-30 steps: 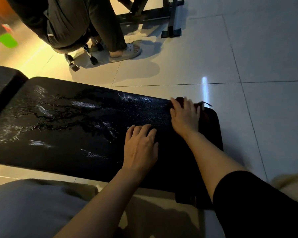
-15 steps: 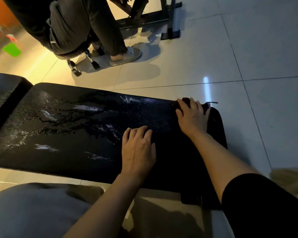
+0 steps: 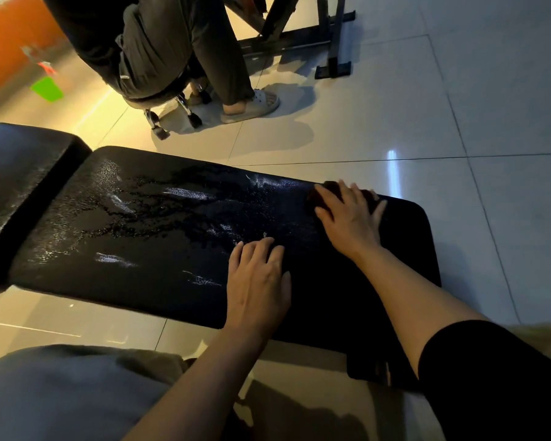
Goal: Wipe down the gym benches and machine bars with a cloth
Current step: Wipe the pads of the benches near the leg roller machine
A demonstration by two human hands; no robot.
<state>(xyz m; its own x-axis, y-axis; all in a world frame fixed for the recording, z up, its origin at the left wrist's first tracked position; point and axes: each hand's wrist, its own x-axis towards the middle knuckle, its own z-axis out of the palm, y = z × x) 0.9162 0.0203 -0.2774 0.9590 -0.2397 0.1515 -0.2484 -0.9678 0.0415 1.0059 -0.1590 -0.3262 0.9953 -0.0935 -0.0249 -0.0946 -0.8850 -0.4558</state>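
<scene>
Pressing down near the far edge of the black bench pad (image 3: 172, 249), towards its right end, the right hand (image 3: 350, 218) is laid flat with fingers spread over a dark cloth (image 3: 318, 194); the cloth is seen only as a bunched patch beneath and beyond the fingertips. The left hand (image 3: 258, 281) is rested palm down on the pad towards the near edge, fingers slightly bent, nothing held. Wet streaks and droplets are spread across the middle and left of the pad. A second black pad (image 3: 19, 173) adjoins the left end. Beyond the far edge, a seated person (image 3: 159, 46) on a wheeled stool (image 3: 172, 113) is seen on the tiled floor (image 3: 458, 106).
</scene>
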